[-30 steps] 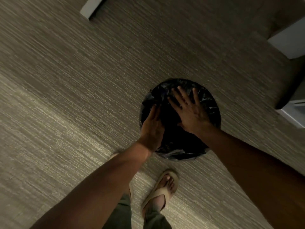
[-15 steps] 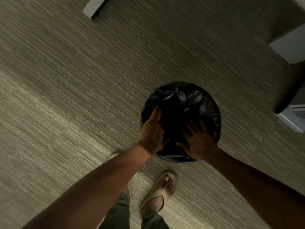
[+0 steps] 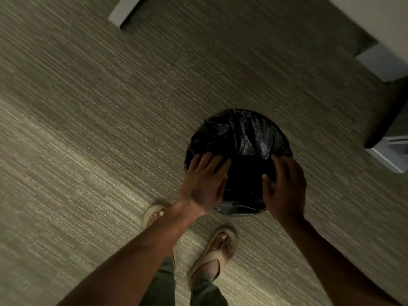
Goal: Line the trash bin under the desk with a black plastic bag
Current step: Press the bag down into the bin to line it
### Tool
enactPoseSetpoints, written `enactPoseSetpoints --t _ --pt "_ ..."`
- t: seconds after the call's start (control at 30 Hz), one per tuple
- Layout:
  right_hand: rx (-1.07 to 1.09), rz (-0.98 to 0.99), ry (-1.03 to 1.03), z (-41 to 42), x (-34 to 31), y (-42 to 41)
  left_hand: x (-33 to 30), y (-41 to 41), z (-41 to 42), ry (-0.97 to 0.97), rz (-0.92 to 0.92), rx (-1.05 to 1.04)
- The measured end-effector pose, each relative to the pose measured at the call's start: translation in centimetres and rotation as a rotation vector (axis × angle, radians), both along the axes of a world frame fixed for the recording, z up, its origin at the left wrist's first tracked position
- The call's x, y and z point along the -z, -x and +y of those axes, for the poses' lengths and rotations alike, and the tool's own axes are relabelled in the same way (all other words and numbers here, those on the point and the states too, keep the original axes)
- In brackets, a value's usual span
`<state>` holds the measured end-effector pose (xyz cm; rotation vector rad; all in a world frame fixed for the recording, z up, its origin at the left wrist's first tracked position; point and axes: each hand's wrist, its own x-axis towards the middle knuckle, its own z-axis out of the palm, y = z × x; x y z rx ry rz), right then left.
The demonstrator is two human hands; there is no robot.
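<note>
A round trash bin stands on the carpet, its mouth and rim covered by a crinkled black plastic bag (image 3: 247,133); the bin's own wall is hidden under the plastic. My left hand (image 3: 205,184) lies on the near left part of the rim, fingers spread flat over the bag. On the near right part of the rim, my right hand (image 3: 284,188) has its fingers curled over the plastic and its thumb toward the dark opening. A fold of the bag (image 3: 238,209) hangs below the near edge between my hands.
Grey-beige striped carpet (image 3: 88,129) all around. White furniture legs or panels stand at the top left (image 3: 125,9) and at the right (image 3: 379,65), with another white base (image 3: 390,153) close to the bin's right. My feet in beige sandals (image 3: 214,250) are just behind the bin.
My right hand drew back from the middle of the bag to the near right rim and curled over it. The left hand spread out on the left rim.
</note>
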<state>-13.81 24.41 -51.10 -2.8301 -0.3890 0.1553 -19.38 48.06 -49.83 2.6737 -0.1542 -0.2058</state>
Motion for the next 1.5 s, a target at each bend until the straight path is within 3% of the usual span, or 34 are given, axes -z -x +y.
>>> enactPoseSetpoints --t 0.07,0.17,0.23,0.33,0.47,0.6,0.67,0.77,0.9,1.1,1.27,1.5 --pt "0.037 0.044 0.089 -1.1 0.0 1.7 0.3 2.6 -1.3 0.072 0.015 0.130" --pt "-0.194 0.123 0.300 -3.2 0.8 3.6 2.0 5.8 -3.2 0.030 0.098 0.309" --pt "-0.211 0.144 0.328 -3.9 1.0 4.1 3.0 6.9 -3.6 -0.020 0.147 0.331" --pt "-0.104 0.173 0.223 -3.7 1.1 4.2 3.7 7.4 -3.5 0.000 0.134 0.329" --pt "0.029 0.105 -0.060 -3.1 0.5 3.8 3.2 7.0 -3.3 0.115 -0.040 0.202" --pt "0.463 0.069 -0.304 -1.5 -1.0 3.9 0.7 6.6 -3.1 0.247 -0.120 -0.201" --pt "0.827 0.159 -0.406 -0.3 -1.7 4.4 -0.1 6.8 -3.7 0.374 -0.038 -0.618" --pt "1.297 0.390 -0.567 0.7 -0.5 5.5 0.2 6.5 -4.3 0.496 0.241 -1.257" --pt "1.426 0.620 -0.860 2.7 0.5 7.0 1.7 5.9 -4.4 0.727 0.422 -1.525" --pt "1.452 0.617 -1.011 3.4 0.1 6.6 2.4 5.2 -4.7 0.811 0.427 -1.521" --pt "1.383 0.639 -0.935 4.0 -1.1 6.5 1.6 5.1 -3.8 0.680 0.411 -1.349" --pt "1.302 0.608 -0.933 7.3 -3.0 4.4 0.2 3.7 -0.5 0.807 0.335 -1.384"
